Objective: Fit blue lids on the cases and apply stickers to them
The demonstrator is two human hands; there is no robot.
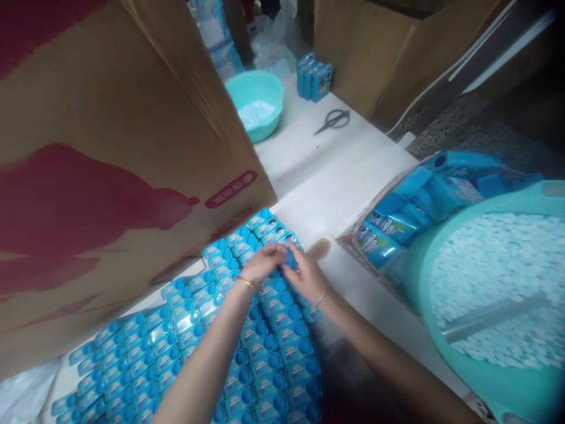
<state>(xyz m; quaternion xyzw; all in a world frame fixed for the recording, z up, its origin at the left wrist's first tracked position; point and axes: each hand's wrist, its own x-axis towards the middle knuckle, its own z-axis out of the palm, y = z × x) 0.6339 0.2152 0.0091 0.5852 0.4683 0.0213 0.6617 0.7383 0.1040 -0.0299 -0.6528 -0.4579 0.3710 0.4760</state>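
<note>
Over the far right part of a dense array of small blue flip-top dispensers (278, 303), my two hands come together. My left hand (265, 262), with a gold bangle at the wrist, has its fingers bent and pressed to a blue cap (289, 257). From the other side, my right hand (306, 277) pinches the same cap between thumb and fingers. Whether the cap sits on a dispenser beneath is hidden by the fingers. Round blue tops show on many dispensers, and a few near the far end have dark openings.
A large cardboard box (110, 147) stands at left. Farther back are a turquoise basin (276, 112), scissors (336, 119) and upright blue packs (314, 79). At right, a carton of blue packs (379, 244) sits beside a tub (424, 306) of small white pieces with a clear scoop (494, 318).
</note>
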